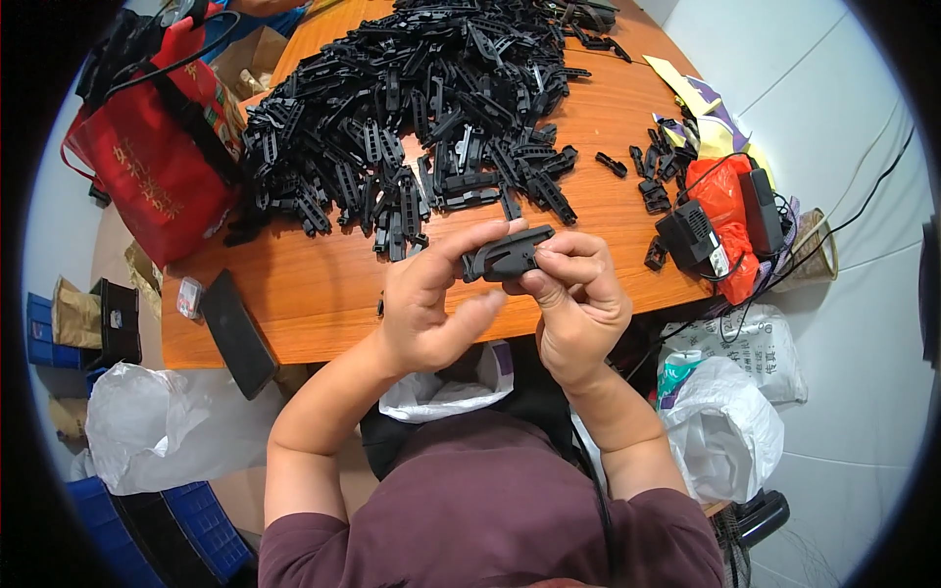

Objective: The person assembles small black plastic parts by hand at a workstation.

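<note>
Just over the table's near edge, my right hand (583,309) pinches a black plastic part (508,257) between thumb and fingers. The part is short and moulded, with a slotted face, tilted slightly up to the right. My left hand (426,299) is at its left end, the forefinger stretched along the top and the thumb held apart below. Whether the other left fingers touch the part from behind is hidden. Beyond my hands lies a big heap of long black plastic pieces (392,108), some with rows of openings.
A red bag (147,162) stands at the wooden table's (588,294) left. Black adapters (691,240), a red plastic bag (723,186) and cables lie at the right. A dark flat board (238,333) juts over the left edge. White sacks (730,421) sit below right.
</note>
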The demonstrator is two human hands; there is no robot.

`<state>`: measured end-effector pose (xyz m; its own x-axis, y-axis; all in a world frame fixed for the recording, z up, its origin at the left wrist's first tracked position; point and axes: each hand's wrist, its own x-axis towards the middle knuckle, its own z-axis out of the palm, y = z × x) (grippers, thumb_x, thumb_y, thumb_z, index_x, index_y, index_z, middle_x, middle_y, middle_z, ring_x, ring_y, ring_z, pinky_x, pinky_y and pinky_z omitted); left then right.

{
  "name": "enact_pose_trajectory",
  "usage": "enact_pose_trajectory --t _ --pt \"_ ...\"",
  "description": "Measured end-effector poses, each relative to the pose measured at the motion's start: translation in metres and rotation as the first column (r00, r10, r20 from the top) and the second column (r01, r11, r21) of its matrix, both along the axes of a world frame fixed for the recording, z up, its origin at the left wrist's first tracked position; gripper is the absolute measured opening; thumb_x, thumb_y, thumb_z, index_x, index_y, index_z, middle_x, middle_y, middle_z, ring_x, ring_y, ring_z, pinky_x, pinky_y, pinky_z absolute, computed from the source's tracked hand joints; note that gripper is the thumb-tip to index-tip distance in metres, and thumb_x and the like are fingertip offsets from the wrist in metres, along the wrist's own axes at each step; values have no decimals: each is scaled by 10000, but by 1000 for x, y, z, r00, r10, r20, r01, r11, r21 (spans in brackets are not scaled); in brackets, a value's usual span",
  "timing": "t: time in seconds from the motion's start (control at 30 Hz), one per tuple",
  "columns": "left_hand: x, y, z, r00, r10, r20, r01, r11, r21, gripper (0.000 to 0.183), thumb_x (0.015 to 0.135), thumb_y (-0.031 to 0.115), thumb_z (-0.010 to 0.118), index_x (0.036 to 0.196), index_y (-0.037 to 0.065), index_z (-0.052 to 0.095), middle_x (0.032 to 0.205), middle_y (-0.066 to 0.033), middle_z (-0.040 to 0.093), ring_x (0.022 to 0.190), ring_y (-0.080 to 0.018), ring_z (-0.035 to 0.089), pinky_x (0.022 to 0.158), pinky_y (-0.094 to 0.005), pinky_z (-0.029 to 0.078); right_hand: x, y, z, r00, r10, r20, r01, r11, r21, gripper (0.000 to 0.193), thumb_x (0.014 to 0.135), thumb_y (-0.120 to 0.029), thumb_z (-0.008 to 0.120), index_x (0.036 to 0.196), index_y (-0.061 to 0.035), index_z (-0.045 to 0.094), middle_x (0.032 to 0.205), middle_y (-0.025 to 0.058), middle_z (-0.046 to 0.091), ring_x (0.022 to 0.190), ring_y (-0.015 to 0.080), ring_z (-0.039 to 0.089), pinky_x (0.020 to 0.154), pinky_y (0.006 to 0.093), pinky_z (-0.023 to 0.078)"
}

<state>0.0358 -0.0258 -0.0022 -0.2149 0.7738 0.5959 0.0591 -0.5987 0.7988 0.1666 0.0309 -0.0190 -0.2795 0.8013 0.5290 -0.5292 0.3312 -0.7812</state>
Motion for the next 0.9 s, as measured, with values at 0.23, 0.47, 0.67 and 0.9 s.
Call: enact_pose_trajectory --t 0.23,0.47,0.67,0.9 --pt "-13 -4 2 997 16 -73 -21 998 -58 322 812 47 673 1104 -34 563 1049 -137 641 964 -190 620 804 -283 503 5 4 23 920 -177 350 155 984 90 449 707 -110 776 1100 -21 578 990 98 553 803 142 577 671 245 504" --pt "-33 -11 -6 968 -86 -234 49 986 -157 401 785 87 706 1142 -7 548 1063 -120 633 978 -180 610 811 -266 489 14 -5 12 873 -84 481 21 991 136 312 707 -117 779 953 -4 624 764 65 581 602 118 550 543 249 454" --pt "-97 5 -22 952 223 -209 -298 826 -478 316 840 122 628 1130 11 573 938 -91 667 810 -141 640 676 -235 484 38 -30 -31 593 -87 801 -351 867 354 309 695 -208 745 935 -45 638 781 74 589 672 241 612 573 324 492" --pt "-76 36 -29 302 145 -942 -849 491 -196 291 767 348 667 783 58 664 778 -110 649 764 -255 642 666 -359 497 19 15 -36 747 -295 595 -87 844 529 169 749 -89 694 910 -57 654 841 117 642 731 271 627 635 330 514"
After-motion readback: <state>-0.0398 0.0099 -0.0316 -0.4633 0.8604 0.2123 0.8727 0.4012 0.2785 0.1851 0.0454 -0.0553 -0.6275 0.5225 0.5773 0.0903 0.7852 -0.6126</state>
